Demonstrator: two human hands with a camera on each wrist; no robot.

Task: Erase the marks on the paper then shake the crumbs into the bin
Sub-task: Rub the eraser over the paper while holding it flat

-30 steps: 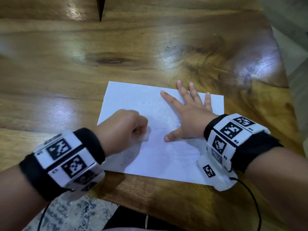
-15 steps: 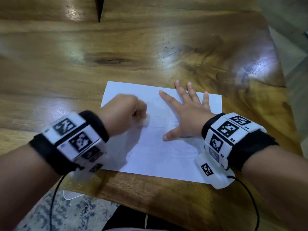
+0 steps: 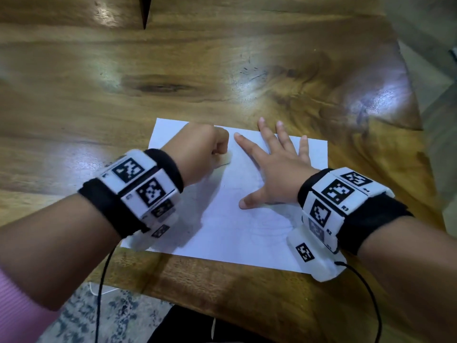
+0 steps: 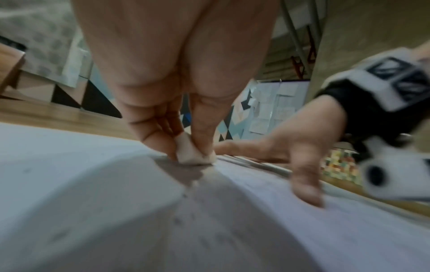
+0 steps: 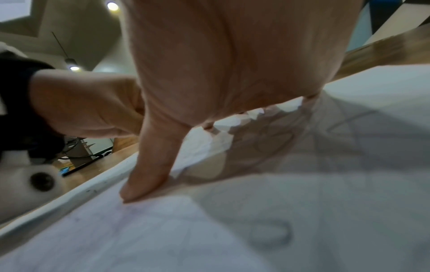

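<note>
A white sheet of paper (image 3: 237, 229) with faint pencil marks lies on the wooden table (image 3: 197, 70) near its front edge. My left hand (image 3: 197, 151) is curled over the sheet's upper left part and pinches a small white eraser (image 4: 189, 153) between thumb and fingers, its tip pressed on the paper (image 4: 116, 211). My right hand (image 3: 277, 164) lies flat with fingers spread on the upper right of the sheet, thumb pointing left. In the right wrist view the thumb (image 5: 151, 165) presses the paper (image 5: 302, 211), where faint drawn loops show. No bin is in view.
The table's front edge (image 3: 222, 293) runs just below the sheet, with patterned floor (image 3: 118, 315) beneath. A dark notch (image 3: 144, 11) cuts into the table at the far side. Cables hang from both wrist devices. Small dark crumbs dot the paper's lower left.
My left hand has moved with the eraser from the middle left of the sheet up toward its far edge. The right hand has stayed flat in the same place.
</note>
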